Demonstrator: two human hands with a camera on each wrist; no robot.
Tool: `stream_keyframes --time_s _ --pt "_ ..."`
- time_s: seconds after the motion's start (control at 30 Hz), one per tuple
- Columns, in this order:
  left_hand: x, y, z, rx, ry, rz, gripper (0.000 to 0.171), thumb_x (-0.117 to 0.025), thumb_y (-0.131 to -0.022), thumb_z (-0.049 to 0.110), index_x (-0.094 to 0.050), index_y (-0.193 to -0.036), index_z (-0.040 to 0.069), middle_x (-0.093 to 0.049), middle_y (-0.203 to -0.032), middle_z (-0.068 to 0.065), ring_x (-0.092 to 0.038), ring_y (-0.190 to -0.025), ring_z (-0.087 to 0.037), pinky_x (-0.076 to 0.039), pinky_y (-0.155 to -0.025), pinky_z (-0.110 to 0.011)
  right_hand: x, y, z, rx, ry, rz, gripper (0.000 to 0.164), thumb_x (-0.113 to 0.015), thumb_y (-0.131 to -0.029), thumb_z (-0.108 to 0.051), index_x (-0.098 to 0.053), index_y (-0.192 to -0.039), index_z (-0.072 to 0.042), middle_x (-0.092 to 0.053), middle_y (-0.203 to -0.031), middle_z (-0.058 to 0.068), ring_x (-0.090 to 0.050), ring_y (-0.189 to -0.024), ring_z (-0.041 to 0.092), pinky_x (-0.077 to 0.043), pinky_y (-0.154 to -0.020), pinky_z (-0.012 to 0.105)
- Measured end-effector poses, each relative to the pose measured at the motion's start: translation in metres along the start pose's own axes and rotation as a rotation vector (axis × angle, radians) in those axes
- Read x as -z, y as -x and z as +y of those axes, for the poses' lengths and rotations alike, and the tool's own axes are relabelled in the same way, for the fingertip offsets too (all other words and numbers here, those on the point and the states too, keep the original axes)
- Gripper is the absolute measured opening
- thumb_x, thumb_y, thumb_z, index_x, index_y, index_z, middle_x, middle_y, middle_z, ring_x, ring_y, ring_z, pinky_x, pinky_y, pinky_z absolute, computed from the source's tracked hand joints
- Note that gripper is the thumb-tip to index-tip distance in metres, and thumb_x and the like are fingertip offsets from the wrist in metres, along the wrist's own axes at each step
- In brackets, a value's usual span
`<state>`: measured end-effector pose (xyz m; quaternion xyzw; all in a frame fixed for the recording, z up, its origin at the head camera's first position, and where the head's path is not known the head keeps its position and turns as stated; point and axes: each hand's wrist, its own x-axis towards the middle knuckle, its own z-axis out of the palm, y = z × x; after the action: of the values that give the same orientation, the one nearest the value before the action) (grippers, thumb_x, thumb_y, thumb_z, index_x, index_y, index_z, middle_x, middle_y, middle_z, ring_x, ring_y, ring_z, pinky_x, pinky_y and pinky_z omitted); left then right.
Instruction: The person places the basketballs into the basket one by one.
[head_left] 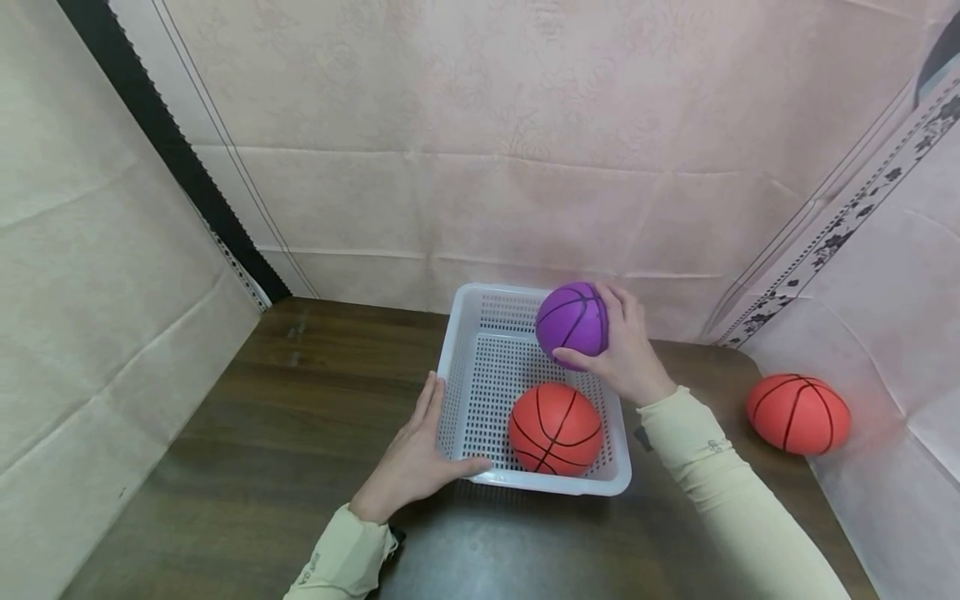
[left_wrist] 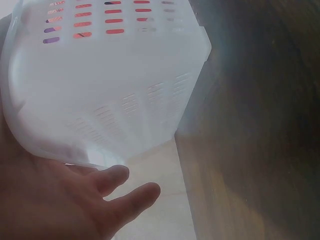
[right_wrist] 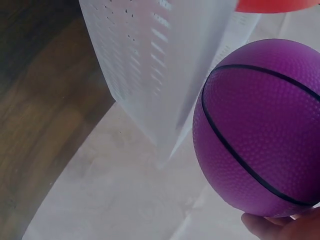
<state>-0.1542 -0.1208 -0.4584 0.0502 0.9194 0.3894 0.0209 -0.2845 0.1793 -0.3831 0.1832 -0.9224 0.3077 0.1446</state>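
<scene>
Surface (head_left: pixel 322 433): dark brown, wood-grained, glossy patch at near side. Far corners rounded; faint pale marks (head_left: pixel 296 337) close to left one. Directly on surface: white perforated basket (head_left: pixel 495 367), upright, roughly central, far end by back edge. Also red ball (head_left: pixel 798 414), black lines, at right edge, well apart from basket.

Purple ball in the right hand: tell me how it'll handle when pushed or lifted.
The purple ball would probably roll if pushed, being round. Its pebbled surface suggests decent grip. It is likely light, since the right hand holds it alone.
</scene>
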Motion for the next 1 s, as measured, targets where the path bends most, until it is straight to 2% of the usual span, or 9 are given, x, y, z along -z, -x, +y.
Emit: stream_keyframes --time_s 0.23,0.37,0.67,1.0 --pt "0.001 0.0 0.0 0.001 -0.012 -0.005 0.135 -0.069 -0.059 0.082 0.004 -0.157 0.023 0.016 -0.159 0.018 -0.04 -0.133 -0.033 -0.039 -0.101 -0.054 -0.007 -0.002 0.0 0.003 -0.006 -0.056 0.116 -0.082 -0.064 -0.063 -0.021 -0.154 -0.024 -0.019 -0.153 0.013 -0.032 -0.13 0.039 -0.047 -0.086 0.063" --pt "0.0 0.0 0.0 0.008 -0.016 -0.008 0.136 -0.067 -0.058 0.084 0.005 -0.157 0.024 0.016 -0.158 0.019 -0.04 -0.133 -0.032 -0.039 -0.101 -0.054 -0.011 -0.004 0.0 0.009 -0.008 -0.085 0.113 -0.082 -0.064 -0.063 -0.024 -0.153 -0.025 -0.021 -0.152 0.011 -0.031 -0.131 0.036 -0.049 -0.084 0.062" --pt "0.0 -0.001 0.0 0.014 0.001 -0.014 0.135 -0.067 -0.057 0.084 0.004 -0.157 0.026 0.016 -0.159 0.018 -0.042 -0.132 -0.031 -0.04 -0.101 -0.054 -0.019 -0.006 0.002 -0.011 0.008 -0.182 0.115 -0.082 -0.065 -0.062 -0.021 -0.154 -0.024 -0.02 -0.153 0.012 -0.037 -0.127 0.04 -0.049 -0.084 0.061" --pt "0.0 -0.001 -0.001 0.016 -0.008 -0.007 0.135 -0.067 -0.057 0.085 0.003 -0.157 0.026 0.015 -0.159 0.018 -0.045 -0.129 -0.031 -0.041 -0.1 -0.055 -0.03 -0.008 0.01 0.026 0.035 -0.194 0.112 -0.08 -0.064 -0.065 -0.024 -0.153 -0.025 -0.021 -0.152 0.007 -0.036 -0.129 0.037 -0.048 -0.086 0.06"
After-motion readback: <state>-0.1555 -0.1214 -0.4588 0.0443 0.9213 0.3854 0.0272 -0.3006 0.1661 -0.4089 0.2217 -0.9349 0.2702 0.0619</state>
